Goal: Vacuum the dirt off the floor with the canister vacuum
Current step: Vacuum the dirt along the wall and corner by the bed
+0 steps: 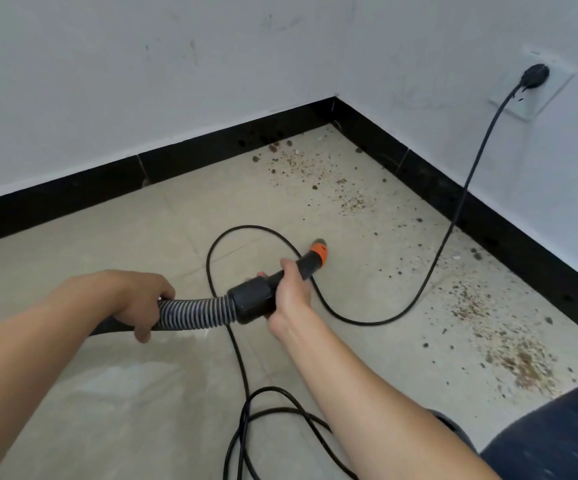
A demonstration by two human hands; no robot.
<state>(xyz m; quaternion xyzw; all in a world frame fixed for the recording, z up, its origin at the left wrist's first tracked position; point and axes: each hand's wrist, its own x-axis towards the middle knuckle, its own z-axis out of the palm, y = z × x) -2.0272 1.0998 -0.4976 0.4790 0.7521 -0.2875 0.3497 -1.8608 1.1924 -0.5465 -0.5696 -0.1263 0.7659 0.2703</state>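
My left hand [142, 299] grips the ribbed black vacuum hose [194, 311] from above. My right hand [289, 291] grips the black handle piece [254, 297] where it narrows towards the orange-ringed nozzle tip [318, 252]. The nozzle points up and to the right, held above the beige tile floor [90, 254]. Brown dirt crumbs [301, 164] lie scattered near the room corner, and a denser patch of dirt [516, 358] lies at the right by the wall. The canister itself is out of view.
A black power cord [453, 216] runs from a plug in the wall socket [535, 77] down to the floor, loops under the nozzle and coils at the bottom [246, 410]. Black skirting [211, 147] lines both white walls. My dark-clothed knee [557, 438] is at the lower right.
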